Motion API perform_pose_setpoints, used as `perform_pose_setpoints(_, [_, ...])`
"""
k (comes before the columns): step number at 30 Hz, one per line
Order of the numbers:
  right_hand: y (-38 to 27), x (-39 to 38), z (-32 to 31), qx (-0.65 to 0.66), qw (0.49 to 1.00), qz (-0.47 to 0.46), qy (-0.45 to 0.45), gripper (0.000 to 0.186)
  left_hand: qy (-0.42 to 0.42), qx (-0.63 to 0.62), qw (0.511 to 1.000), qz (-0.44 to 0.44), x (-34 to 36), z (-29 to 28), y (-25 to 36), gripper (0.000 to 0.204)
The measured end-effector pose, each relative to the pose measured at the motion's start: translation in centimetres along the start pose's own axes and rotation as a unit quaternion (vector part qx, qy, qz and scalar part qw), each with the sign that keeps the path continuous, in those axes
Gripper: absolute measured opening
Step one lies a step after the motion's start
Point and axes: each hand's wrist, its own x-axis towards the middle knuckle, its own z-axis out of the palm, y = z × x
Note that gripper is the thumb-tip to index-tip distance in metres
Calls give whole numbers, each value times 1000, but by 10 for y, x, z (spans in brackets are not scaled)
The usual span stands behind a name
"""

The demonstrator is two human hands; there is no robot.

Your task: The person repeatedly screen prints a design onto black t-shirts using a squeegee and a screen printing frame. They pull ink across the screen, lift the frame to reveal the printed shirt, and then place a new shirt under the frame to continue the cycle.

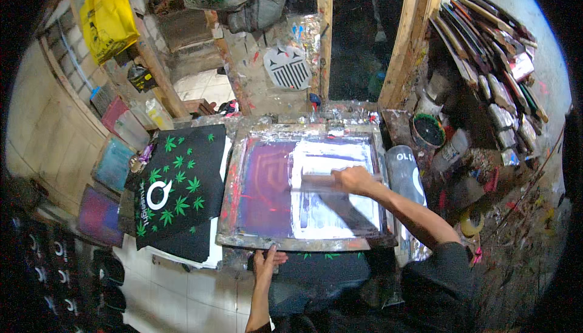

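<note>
A wooden-framed printing screen [261, 181] lies on the bench in front of me, its purple mesh bare on the left and smeared with white ink [313, 217] on the right. My right hand [355, 180] is closed around a squeegee [317, 182], blurred by motion, which crosses the inked part. At the screen's front edge is my left hand [268, 259], its fingers stretched out against the wood, holding nothing. Black fabric with green leaf prints [328, 266] shows below the screen. To the left lies a black fabric piece [182, 181] with green leaves and a white emblem.
Right of the screen stands a dark cylindrical container [404, 166]; beyond it is a bucket with green inside [428, 129]. Many squeegee-like wooden pieces [486, 47] are stacked against the right wall. A yellow bag [108, 20] hangs at the upper left. Printed black pieces [48, 266] lie lower left.
</note>
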Motion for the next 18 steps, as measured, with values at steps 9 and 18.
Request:
perform_pose_setpoints(9, [31, 78, -15, -1, 998, 53, 37, 40, 0, 5, 1000, -5, -3, 8, 16, 41])
perform_pose_setpoints(18, [-34, -8, 4, -10, 999, -48, 18, 33, 30, 30, 999, -5, -11, 14, 18, 36])
